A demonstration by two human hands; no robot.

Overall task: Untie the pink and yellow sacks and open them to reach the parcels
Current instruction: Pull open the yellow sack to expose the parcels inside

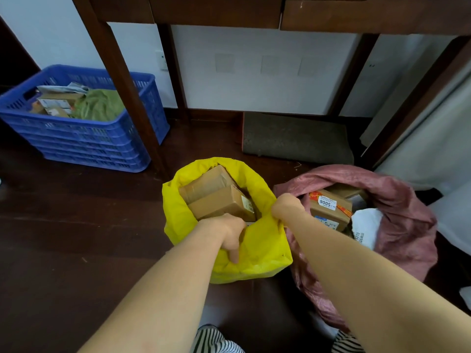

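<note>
Yellow plastic sack stands on the dark wooden floor at lower centre of the frame, mouth open and rim rolled down. Brown cardboard parcels show inside it, stacked, one with a small label on its end.

Left hand grips the near rim of the yellow sack, fingers curled over the edge into the mouth, thumb pointing down the outside. Right hand clenches the right side of the same rim, bunching the plastic; its fingertips are hidden in the fold.

Crumpled pink woven sack sits just right of the yellow one, touching it, at centre right of the frame. Its mouth is also open. Inside: a taped cardboard box with a white label reading 5006 and a white plastic mailer bag.

Blue slotted plastic crate at upper left, holding small boxes, paper and green cloth. Dark wooden table across the top of the frame, one leg descending in front of the crate. Grey-brown mat on the floor under the table, against the white wall. Striped fabric at the bottom edge.
</note>
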